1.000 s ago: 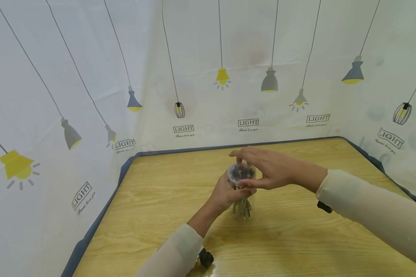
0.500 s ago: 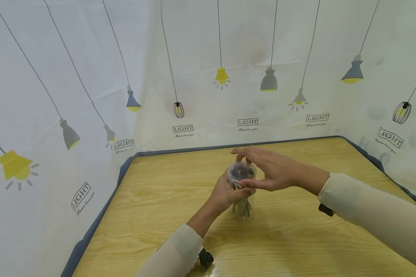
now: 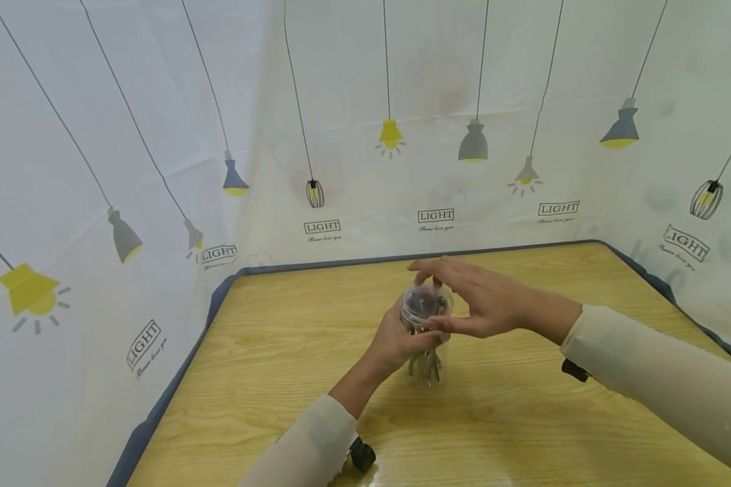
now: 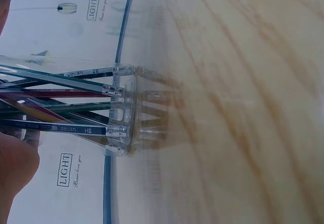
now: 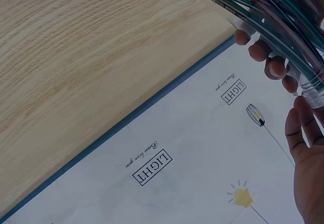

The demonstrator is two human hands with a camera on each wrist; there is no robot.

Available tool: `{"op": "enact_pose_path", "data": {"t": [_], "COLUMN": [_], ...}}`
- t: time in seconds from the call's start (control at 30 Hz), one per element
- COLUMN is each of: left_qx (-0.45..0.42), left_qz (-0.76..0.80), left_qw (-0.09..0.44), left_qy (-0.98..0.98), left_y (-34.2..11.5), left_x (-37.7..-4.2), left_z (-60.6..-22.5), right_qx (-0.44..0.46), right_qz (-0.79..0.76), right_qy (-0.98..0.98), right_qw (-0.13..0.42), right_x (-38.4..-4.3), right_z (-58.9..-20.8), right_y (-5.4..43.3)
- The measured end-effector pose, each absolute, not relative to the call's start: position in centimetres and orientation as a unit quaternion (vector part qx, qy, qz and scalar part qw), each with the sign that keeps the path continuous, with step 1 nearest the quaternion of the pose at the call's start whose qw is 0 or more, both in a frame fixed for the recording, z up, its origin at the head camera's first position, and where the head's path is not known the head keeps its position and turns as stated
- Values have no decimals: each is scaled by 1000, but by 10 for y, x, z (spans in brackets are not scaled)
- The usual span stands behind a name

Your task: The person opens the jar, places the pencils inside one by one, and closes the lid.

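Note:
A clear plastic jar (image 3: 428,375) of pencils stands upright, its base right at the tabletop. My left hand (image 3: 396,343) grips it just below the top, thumb across the near side. Over the clear round lid (image 3: 422,306) arches my right hand (image 3: 487,301), pinching the rim between thumb and fingers. In the left wrist view several pencils (image 4: 66,125) lean inside, their eraser ends at the jar's base. From the right wrist, fingertips (image 5: 275,68) of the left hand show curled round the jar, close to the right hand's fingers at the rim.
The wood-grain table (image 3: 268,352) has a dark blue edge (image 3: 341,262) at its back and sides. Behind it hangs a white cloth (image 3: 353,81) printed with lamps. A black device (image 3: 362,454) sits under the left wrist and another (image 3: 575,369) under the right.
My right hand has shifted slightly to the right, its thumb sliding right along the lid's near rim. The left hand and the jar stay in place.

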State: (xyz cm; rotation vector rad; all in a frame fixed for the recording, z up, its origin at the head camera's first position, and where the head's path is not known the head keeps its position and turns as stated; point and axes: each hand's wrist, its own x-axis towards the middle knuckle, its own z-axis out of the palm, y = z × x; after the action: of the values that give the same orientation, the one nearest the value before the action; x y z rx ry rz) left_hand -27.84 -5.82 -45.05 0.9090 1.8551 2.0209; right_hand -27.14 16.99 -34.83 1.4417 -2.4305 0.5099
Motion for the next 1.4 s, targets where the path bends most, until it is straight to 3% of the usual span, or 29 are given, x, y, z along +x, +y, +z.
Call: {"op": "enact_pose_path", "data": {"t": [1.4], "left_qx": [323], "left_qz": [690], "left_qw": [110], "left_qy": [638], "left_y": [-58], "left_x": [-280], "left_z": [-456], "right_qx": [483], "right_qz": [209], "right_qy": [-839], "right_qw": [136], "right_x": [-272], "right_z": [-351], "right_y": [162]}}
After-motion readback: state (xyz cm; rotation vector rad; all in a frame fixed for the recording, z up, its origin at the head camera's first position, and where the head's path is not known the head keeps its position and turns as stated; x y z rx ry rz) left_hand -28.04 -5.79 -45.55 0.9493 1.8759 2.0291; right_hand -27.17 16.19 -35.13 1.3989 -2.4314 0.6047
